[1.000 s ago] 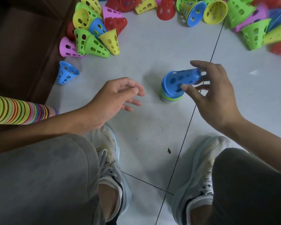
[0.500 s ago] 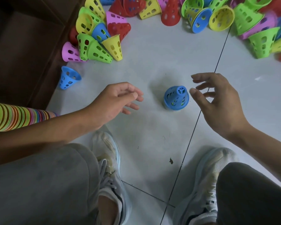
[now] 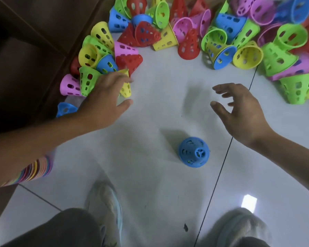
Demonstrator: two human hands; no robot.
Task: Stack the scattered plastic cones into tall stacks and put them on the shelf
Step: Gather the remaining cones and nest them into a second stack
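A person crouches over a barely begun job: one short blue-topped stack [image 3: 194, 152] stands between and just behind both hands, while dozens of loose cones [image 3: 185, 32] lie heaped ahead. The left hand [image 3: 105, 97], fingers spread, reaches onto a yellow cone [image 3: 126, 86]; the right hand [image 3: 239, 111] hovers spread, holding nothing. A long finished stack [image 3: 34, 169] lies under the left forearm.

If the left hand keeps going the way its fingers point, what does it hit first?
Probably the yellow cone right at the left hand's fingertips; whether they already touch is unclear. The green cone lies just beside it.
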